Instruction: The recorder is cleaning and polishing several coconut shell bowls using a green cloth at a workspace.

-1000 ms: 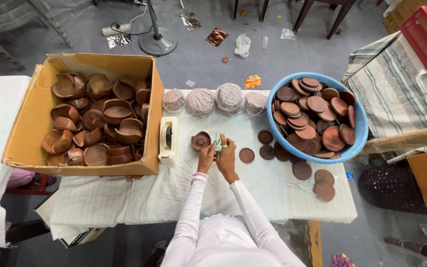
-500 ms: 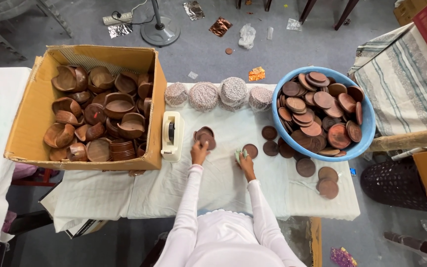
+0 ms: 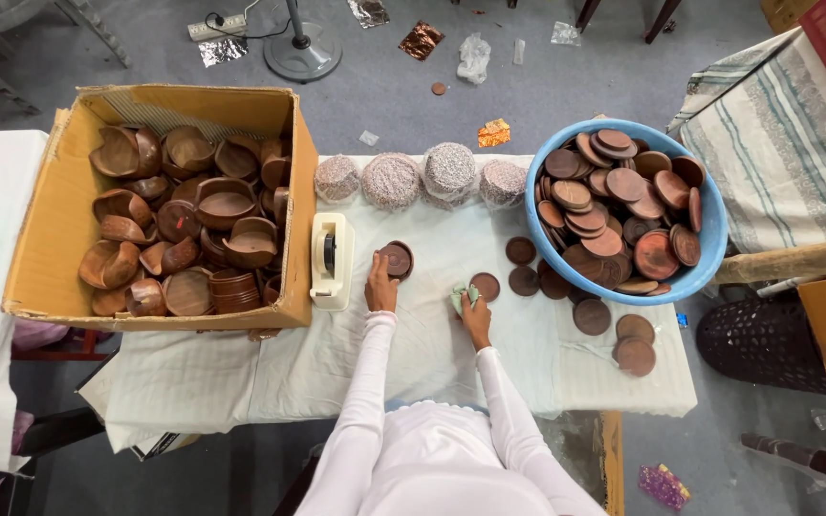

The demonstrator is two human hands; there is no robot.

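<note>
Change: since half a second ago our view drifts only a little; our left hand (image 3: 381, 285) stays at the small wooden bowl (image 3: 396, 259), and our right hand (image 3: 475, 312) stays low on the cloth beside the loose lid (image 3: 485, 286).
Left hand: we rest it flat, fingers stretched forward, tips touching the near edge of the small wooden bowl; we are not gripping it, only steadying it on the table.
Right hand: we close it loosely around a pale green rag (image 3: 462, 297), bunched at the fingertips, just beside the loose lid.
Bowl in hand: it sits upright on the white tablecloth (image 3: 432, 354), right of the tape dispenser (image 3: 332, 260) and close to our body, where both hands reach it easily.
Loose lid: it lies flat, apart from the bowl, within a short reach of the rag.
Cardboard box: the cardboard box (image 3: 50, 239) on our left is heaped with wooden bowls, tilted and nested; it likely serves as one bulk store.
Blue basin: the blue basin (image 3: 714, 225) on our right is piled with flat round lids; more lids lie scattered on the cloth around its near side.
Back row: four speckled round covers (image 3: 392, 180) stand in a line along the far edge, out of our working space.
Floor: a fan base (image 3: 302, 55) and scraps of foil lie beyond the table.
</note>
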